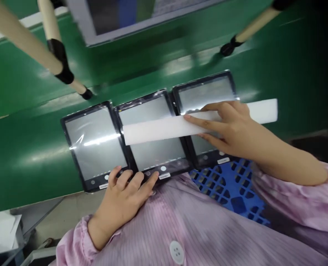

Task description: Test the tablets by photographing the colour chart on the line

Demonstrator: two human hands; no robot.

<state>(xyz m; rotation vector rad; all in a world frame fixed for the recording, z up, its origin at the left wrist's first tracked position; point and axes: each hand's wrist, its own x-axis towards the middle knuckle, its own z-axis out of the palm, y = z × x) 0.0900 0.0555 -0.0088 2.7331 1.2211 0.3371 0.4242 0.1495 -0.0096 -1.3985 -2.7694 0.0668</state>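
Three tablets lie side by side at the table's near edge: a left tablet [94, 144], a middle tablet [158, 159] and a right tablet [208, 92], their screens grey and reflective. Across the middle and right ones runs a long white foam strip [155, 130]. My right hand [230, 127] grips this strip over the right tablet, with its fingers along the top face. At the lower edges of the left and middle tablets rests my left hand [130, 190], holding nothing, its bent fingers apart and fingertips touching the bezels.
Beyond the tablets, beige tubular legs [53, 55] with black joints stand on the green table [36, 159]. A pale-framed panel [97, 38] is at the top. Below the table edge are a blue plastic grid [230, 184] and white sheets [3, 229] at lower left.
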